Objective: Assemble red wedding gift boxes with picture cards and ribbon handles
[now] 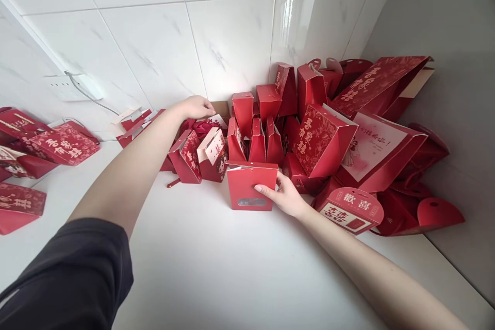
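A red gift box (252, 185) with a small clear oval window stands upright on the white table. My right hand (285, 195) grips its right side, with the thumb on the front and the other fingers partly hidden behind. Farther back, my left hand (199, 107) reaches over dark red fabric-like items (201, 128) beside an open brown cardboard box (219, 109). Its fingers are bent downward and closed; what they hold, if anything, is hidden. Just below it are two small red boxes, one with gold characters (186, 157) and one with a white flap (212, 152).
Many red gift boxes (327, 139) are piled along the wall to the right, some tilted. More red boxes (65, 142) lie at the far left. A white socket strip (73, 87) with a grey cable (91, 98) is on the tiled wall (232, 36).
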`<state>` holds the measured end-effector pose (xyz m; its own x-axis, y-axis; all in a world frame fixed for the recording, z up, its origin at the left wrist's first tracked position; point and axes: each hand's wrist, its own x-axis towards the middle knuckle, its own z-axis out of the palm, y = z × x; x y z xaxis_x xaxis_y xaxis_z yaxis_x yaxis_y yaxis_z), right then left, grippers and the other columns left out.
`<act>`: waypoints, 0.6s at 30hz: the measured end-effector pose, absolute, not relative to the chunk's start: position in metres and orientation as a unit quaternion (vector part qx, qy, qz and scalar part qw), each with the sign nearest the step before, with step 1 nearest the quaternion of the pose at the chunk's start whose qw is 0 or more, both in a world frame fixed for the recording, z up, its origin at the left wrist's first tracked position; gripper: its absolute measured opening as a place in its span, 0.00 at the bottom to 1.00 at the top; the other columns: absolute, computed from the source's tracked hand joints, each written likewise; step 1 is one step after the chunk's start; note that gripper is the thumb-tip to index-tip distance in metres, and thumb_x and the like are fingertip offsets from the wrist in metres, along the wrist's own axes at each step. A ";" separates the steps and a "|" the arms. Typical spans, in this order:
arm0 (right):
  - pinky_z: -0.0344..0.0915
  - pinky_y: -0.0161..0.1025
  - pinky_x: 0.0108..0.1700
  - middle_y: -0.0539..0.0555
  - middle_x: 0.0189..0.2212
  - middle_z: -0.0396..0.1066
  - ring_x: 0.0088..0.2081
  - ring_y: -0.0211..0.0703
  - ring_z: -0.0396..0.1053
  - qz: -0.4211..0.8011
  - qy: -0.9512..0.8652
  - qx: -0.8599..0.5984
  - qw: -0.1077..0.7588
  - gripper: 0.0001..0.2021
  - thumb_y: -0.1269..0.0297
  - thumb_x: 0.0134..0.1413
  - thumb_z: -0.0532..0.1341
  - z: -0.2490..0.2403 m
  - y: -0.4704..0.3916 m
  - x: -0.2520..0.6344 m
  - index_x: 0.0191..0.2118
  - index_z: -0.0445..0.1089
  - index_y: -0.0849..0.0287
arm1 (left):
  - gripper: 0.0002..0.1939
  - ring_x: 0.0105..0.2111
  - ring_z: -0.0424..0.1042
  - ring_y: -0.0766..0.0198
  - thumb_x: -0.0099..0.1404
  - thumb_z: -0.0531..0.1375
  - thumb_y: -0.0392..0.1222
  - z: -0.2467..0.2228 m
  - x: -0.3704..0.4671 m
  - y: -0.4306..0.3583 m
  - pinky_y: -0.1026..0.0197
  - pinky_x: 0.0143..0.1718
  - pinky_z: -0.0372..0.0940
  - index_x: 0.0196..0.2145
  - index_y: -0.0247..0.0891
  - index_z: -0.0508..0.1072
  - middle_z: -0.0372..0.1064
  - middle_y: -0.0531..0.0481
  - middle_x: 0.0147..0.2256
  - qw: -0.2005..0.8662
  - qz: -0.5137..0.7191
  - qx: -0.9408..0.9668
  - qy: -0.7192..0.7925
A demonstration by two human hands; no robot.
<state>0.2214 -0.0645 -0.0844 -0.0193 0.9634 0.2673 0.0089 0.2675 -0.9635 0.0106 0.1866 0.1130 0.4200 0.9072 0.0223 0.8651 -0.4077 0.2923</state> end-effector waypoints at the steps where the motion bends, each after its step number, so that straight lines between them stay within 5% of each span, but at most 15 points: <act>1: 0.71 0.46 0.53 0.56 0.49 0.75 0.51 0.50 0.73 0.427 -0.573 -0.428 0.552 0.21 0.54 0.53 0.69 -0.083 -0.065 0.222 0.50 0.71 0.57 | 0.19 0.50 0.73 0.49 0.51 0.65 0.45 0.110 0.016 0.202 0.53 0.55 0.64 0.41 0.39 0.80 0.76 0.44 0.48 0.114 0.084 0.824 0.548; 7: 0.71 0.46 0.52 0.57 0.50 0.75 0.50 0.50 0.73 0.424 -0.582 -0.432 0.543 0.22 0.53 0.53 0.68 -0.080 -0.064 0.223 0.51 0.71 0.57 | 0.16 0.47 0.74 0.56 0.50 0.65 0.47 0.095 0.024 0.231 0.60 0.53 0.65 0.38 0.43 0.81 0.79 0.49 0.44 0.189 0.051 0.828 0.525; 13: 0.71 0.45 0.53 0.56 0.50 0.75 0.51 0.50 0.73 0.432 -0.580 -0.430 0.540 0.21 0.54 0.54 0.68 -0.079 -0.064 0.223 0.51 0.71 0.56 | 0.08 0.49 0.73 0.48 0.48 0.65 0.44 0.082 0.018 0.233 0.51 0.59 0.59 0.26 0.39 0.81 0.80 0.42 0.38 0.225 0.068 0.814 0.531; 18: 0.71 0.46 0.52 0.56 0.50 0.75 0.50 0.50 0.73 0.445 -0.573 -0.423 0.543 0.22 0.54 0.53 0.68 -0.079 -0.065 0.222 0.52 0.70 0.56 | 0.08 0.45 0.75 0.46 0.50 0.66 0.44 0.078 0.008 0.236 0.49 0.56 0.62 0.26 0.37 0.81 0.80 0.40 0.37 0.249 0.162 0.801 0.519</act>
<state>0.2219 -0.0648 -0.0791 -0.0521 0.9679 0.2460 0.0025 0.2464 -0.9692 0.0077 0.2356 0.0783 0.4088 0.9126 0.0002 0.7516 -0.3368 0.5672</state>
